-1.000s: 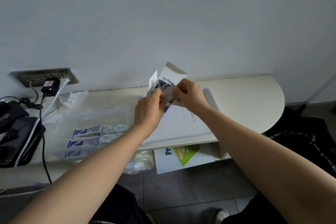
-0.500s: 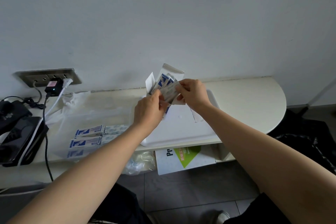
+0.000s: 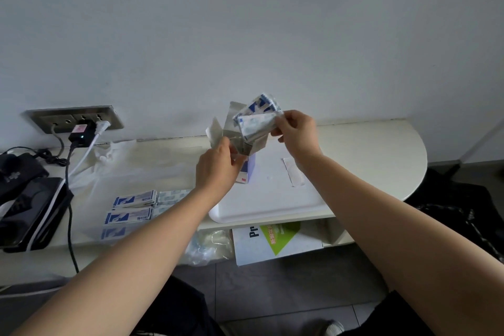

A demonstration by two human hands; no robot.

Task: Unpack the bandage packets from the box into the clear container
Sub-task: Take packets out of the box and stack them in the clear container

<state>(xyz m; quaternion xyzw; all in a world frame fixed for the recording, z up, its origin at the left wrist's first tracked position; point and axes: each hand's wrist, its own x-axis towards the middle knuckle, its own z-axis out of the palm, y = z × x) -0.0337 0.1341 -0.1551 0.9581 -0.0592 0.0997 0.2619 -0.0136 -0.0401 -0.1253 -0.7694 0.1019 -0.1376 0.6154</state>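
Observation:
My left hand grips the small white and purple bandage box, held upright above the white tray with its top flaps open. My right hand pinches a bundle of blue-and-white bandage packets that sticks up out of the box mouth. The clear container lies to the left on the shelf, and stacks of bandage packets rest inside it.
A loose strip lies on the tray. A wall socket with plugs and cables is at the left, above dark devices. Under the shelf sit a printed box and crumpled plastic. The shelf end curves at the right.
My right hand has drawn the bundle of packets up and to the right, mostly out of the box. My left hand still holds the box, lower on its body.

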